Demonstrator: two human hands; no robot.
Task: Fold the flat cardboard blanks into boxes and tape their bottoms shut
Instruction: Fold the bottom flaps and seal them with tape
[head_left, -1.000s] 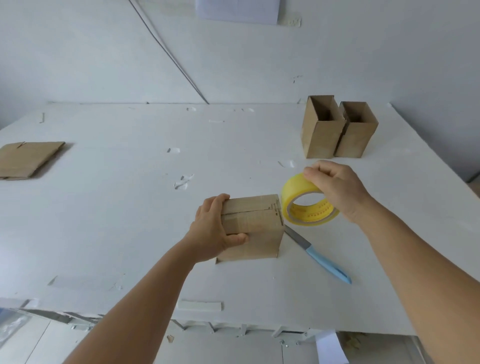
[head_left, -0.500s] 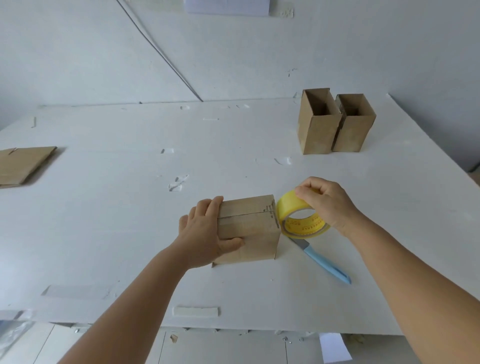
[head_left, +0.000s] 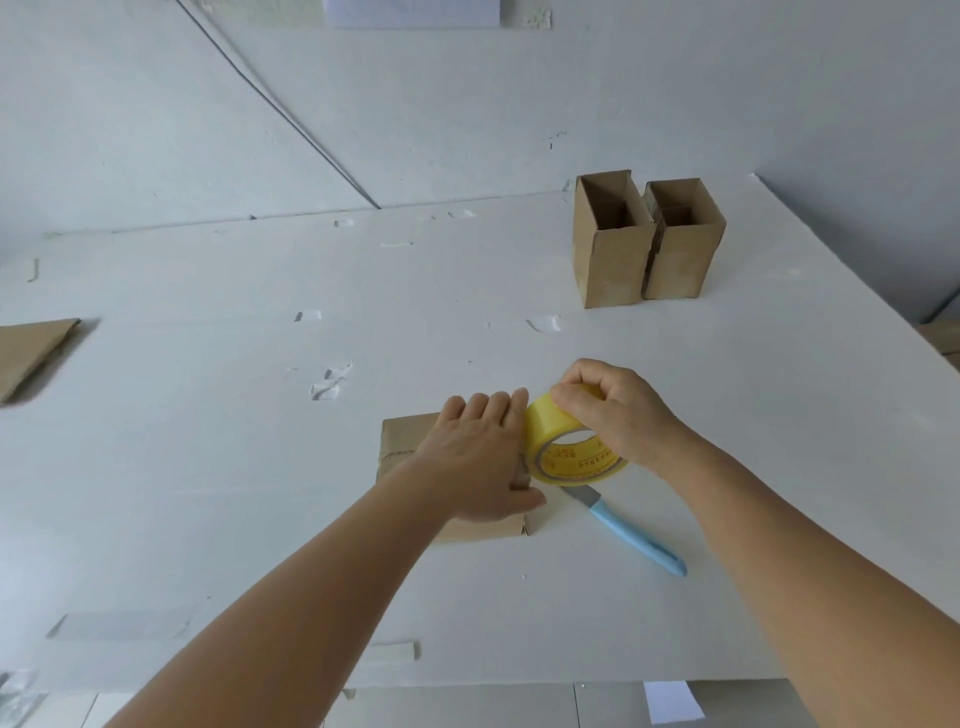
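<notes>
Now the box (head_left: 410, 447) sits bottom-up on the table (head_left: 208, 467), left hand (head_left: 480, 457) flat on its flaps, right hand (head_left: 618, 410) gripping the tape roll (head_left: 566, 452) beside it (knife (head_left: 631, 535) close): a crooked start could wrinkle the tape.

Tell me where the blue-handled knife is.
In the head view, the knife lies on the white table, right of the box, just below the yellow tape roll.
</notes>
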